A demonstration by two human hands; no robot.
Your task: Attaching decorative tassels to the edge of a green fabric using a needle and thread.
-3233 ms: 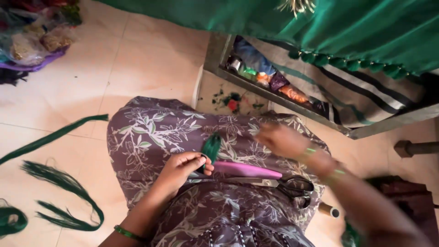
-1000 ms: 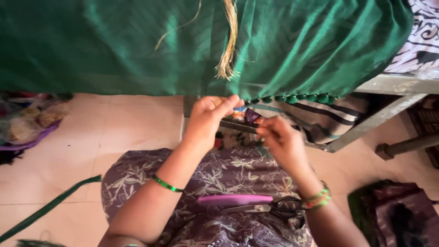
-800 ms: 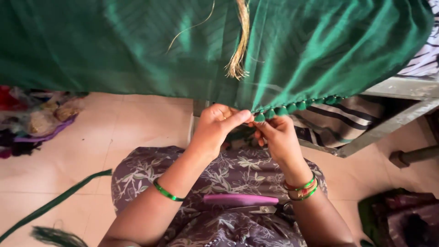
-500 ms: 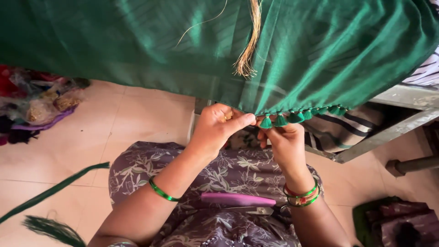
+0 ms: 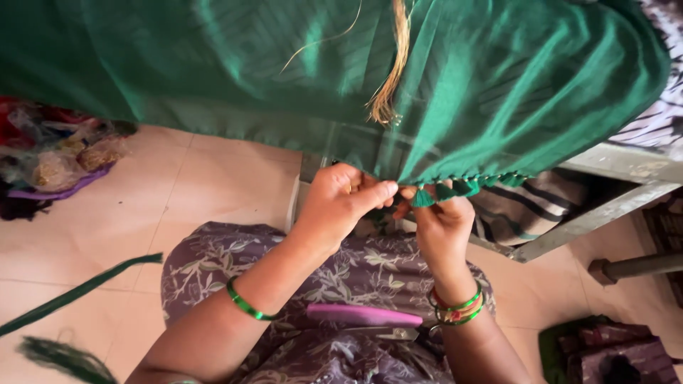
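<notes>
Pinching the tasselled hem of the green cloth (image 5: 498,92), left hand (image 5: 340,206) and right hand (image 5: 442,224) grip it with closed fingers above the lap.

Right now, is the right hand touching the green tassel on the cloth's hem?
Touching. The head view shows the right hand with its fingertips pinching the green tassel at the green cloth hem.

Worn on the head, looking steeply down and slightly forward, close above the left hand (image 5: 340,206) and right hand (image 5: 441,222). Green cloth (image 5: 299,71) just beyond the hands; lap just beneath.
</notes>
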